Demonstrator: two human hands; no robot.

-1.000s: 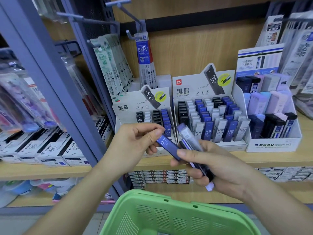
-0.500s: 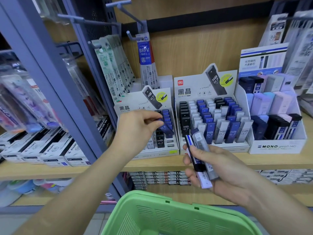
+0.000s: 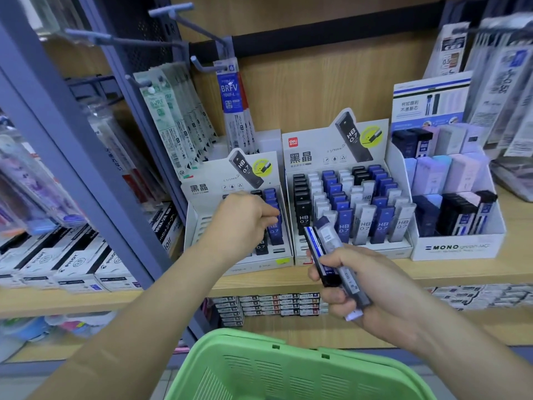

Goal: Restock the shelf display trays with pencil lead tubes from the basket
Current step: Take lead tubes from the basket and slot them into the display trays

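My left hand (image 3: 245, 220) reaches into the left white display tray (image 3: 202, 223), fingertips pinched on a blue lead tube (image 3: 275, 230) standing in the tray's rightmost blue column. Its back hides most of that tray's other slots. My right hand (image 3: 375, 290) grips a bundle of lead tubes (image 3: 328, 246), black, blue and clear, in front of the shelf edge and below the right display tray (image 3: 398, 251). That tray holds several rows of black, clear and blue HB 0.7 tubes. The green basket (image 3: 288, 368) sits low in front of me, under both arms.
A MONO tray (image 3: 458, 246) with dark and pastel cases stands right of the two trays. Refill packs (image 3: 173, 122) hang on hooks above the left tray. A grey shelf upright (image 3: 72, 140) slants at the left, with Pilot boxes (image 3: 72, 267) behind it.
My left hand took a blue tube from the bundle in my right hand, carried it up and left into the left tray, and now presses it into the blue column. The right hand dropped slightly.
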